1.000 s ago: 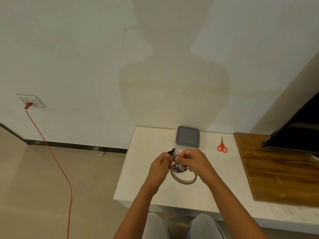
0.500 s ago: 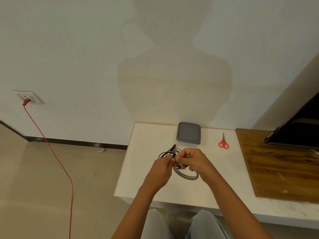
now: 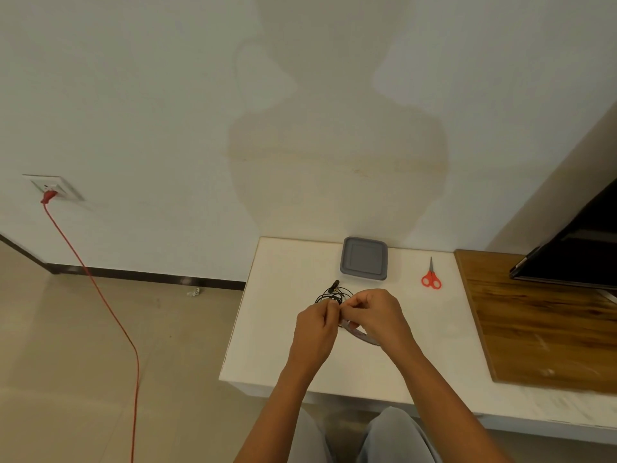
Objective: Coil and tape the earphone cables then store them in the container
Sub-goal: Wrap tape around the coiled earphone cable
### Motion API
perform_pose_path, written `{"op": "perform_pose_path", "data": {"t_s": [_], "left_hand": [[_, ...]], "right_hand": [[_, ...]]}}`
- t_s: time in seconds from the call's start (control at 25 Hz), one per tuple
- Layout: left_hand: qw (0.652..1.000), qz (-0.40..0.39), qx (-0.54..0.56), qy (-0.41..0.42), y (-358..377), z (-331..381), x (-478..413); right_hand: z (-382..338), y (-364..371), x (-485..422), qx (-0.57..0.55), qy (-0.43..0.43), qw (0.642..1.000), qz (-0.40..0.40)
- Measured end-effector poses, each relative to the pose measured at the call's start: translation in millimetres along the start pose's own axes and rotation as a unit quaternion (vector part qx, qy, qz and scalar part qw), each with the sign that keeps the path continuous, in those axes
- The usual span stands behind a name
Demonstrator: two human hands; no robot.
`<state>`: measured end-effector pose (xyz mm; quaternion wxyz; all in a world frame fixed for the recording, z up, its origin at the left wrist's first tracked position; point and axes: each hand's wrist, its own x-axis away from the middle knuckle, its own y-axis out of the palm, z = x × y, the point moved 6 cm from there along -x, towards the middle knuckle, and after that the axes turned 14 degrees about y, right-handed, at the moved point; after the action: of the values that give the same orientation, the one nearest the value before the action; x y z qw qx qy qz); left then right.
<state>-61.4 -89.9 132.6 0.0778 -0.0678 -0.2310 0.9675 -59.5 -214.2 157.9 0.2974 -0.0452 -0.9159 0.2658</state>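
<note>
The left hand (image 3: 317,324) and right hand (image 3: 377,315) both pinch the black earphone cable coil (image 3: 332,293) just above the white table (image 3: 283,329), seemingly over the tape roll (image 3: 363,336), with the lidded grey container (image 3: 364,259) straight beyond, nearer the right hand.

Matt grey plastic container lid (image 3: 364,259), smooth white table (image 3: 283,329), scuffed grained wood board (image 3: 541,322), glossy black screen (image 3: 581,255).

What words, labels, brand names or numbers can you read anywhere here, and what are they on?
None can be read. No print shows on the grey container, red scissors, tape roll, earphone cable, wall socket or dark screen.
</note>
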Motion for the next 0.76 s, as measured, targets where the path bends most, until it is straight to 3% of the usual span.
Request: {"op": "perform_pose_path", "data": {"t_s": [0.2,0.28,0.44,0.64,0.76], "left_hand": [[0.994,0.071,0.068,-0.046,3.4,-3.7,3.7],[0.985,0.078,0.127,-0.081,5.8,-6.4,7.4],[0.970,0.028,0.208,-0.121,9.9,-10.1,12.8],[0.954,-0.071,0.237,-0.167,13.1,-23.0,14.9],[0.938,-0.085,0.269,-0.200,17.7,-34.8,18.4]], "right_hand": [[3.0,-3.5,-3.8,-0.012,0.027,0.998,0.053],[6.6,-2.8,-5.4,-0.041,0.059,0.997,0.023],[6.4,-0.8,-1.9,-0.035,0.077,0.995,-0.058],[13.6,-2.8,-11.1,0.004,0.077,0.996,-0.043],[17.4,0.9,-13.6,0.053,0.059,0.995,-0.058]]}}
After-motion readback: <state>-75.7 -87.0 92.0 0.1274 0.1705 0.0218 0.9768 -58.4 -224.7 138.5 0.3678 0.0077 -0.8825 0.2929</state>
